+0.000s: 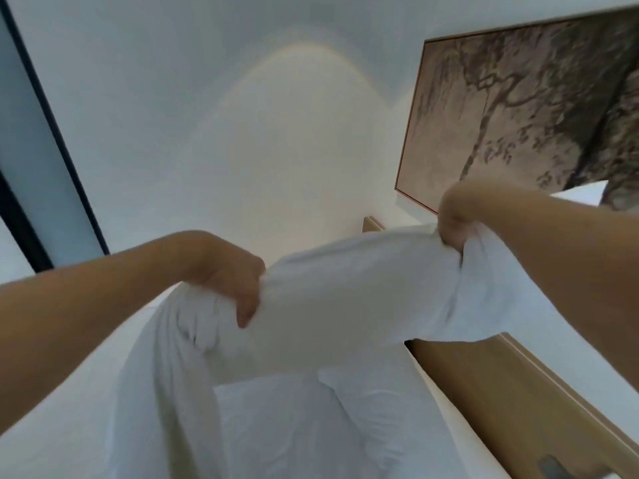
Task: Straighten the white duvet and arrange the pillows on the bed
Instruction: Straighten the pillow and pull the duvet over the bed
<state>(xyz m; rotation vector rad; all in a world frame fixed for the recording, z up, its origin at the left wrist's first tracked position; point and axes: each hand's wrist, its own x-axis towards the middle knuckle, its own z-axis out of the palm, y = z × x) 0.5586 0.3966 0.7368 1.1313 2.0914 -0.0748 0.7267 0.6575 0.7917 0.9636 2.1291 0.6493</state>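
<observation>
Head view | your left hand (226, 276) and right hand (454, 221) each gripped the white duvet (345, 295) edge, fingers curled | edge stretched between them, raised above pillows (297, 416) | right hand higher, nearer headboard (501, 392).

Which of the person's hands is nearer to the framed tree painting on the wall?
The right. The right hand grips the white duvet just below the painting's lower corner; the left hand grips the duvet farther off, down toward the left.
</observation>
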